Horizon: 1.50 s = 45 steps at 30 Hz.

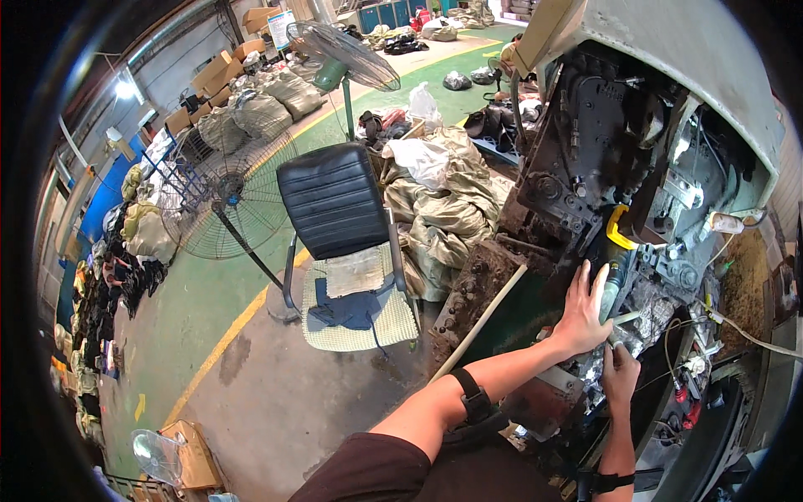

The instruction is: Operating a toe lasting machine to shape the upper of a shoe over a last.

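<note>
A green, tube-shaped tool (615, 284) with dark bands, possibly a power tool, points up into the open machine. A yellow curved piece (617, 227) is at its far end; whether the two are joined I cannot tell. My left hand (583, 314) lies against the tool's left side, fingers stretched out and apart. Below it, my right hand (620, 375) is closed round the near end of the tool. A pale green rod (626, 318) sticks out sideways between my hands. Crumpled silver foil (657, 322) lies just right of them.
The greasy machine (577, 142) stands under a raised grey cover (669, 50). A pale stick (481, 322) leans along its left side. Cables (736, 322) run on the right. Further left are a black chair (335, 201), stacked sacks (447, 197) and a large fan (227, 188).
</note>
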Each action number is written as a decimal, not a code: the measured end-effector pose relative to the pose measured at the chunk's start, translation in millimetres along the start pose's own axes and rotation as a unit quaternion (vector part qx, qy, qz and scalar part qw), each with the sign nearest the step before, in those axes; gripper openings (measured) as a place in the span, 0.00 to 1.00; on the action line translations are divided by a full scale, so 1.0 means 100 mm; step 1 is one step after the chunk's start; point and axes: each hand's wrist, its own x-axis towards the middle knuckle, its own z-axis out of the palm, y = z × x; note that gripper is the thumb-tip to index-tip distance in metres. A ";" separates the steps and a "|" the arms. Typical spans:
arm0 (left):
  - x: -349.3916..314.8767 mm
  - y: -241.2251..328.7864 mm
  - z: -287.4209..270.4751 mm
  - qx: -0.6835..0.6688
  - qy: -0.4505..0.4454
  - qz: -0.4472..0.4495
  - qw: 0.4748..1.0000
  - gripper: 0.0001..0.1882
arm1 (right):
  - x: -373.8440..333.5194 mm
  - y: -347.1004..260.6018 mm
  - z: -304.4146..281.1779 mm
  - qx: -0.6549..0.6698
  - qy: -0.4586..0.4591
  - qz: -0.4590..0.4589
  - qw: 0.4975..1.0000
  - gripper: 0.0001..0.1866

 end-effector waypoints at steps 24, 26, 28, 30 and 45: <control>-0.01 -0.01 -0.02 0.005 0.009 0.004 1.000 0.53 | 0.03 -0.07 0.01 -0.035 0.003 0.020 0.999 0.08; 0.00 -0.01 -0.02 0.009 0.012 0.010 1.000 0.52 | 0.01 0.02 0.04 0.034 0.060 0.035 0.997 0.07; 0.02 -0.01 -0.02 -0.002 0.015 0.010 1.000 0.51 | 0.00 0.10 0.05 0.101 0.059 0.085 0.989 0.10; 0.02 -0.03 -0.01 -0.016 0.041 0.011 0.999 0.45 | 0.06 0.03 0.04 0.237 0.071 0.133 0.960 0.15; -0.19 -0.40 -0.50 -0.161 0.047 -0.106 0.980 0.26 | 0.56 -0.88 0.46 0.164 0.052 0.068 0.983 0.60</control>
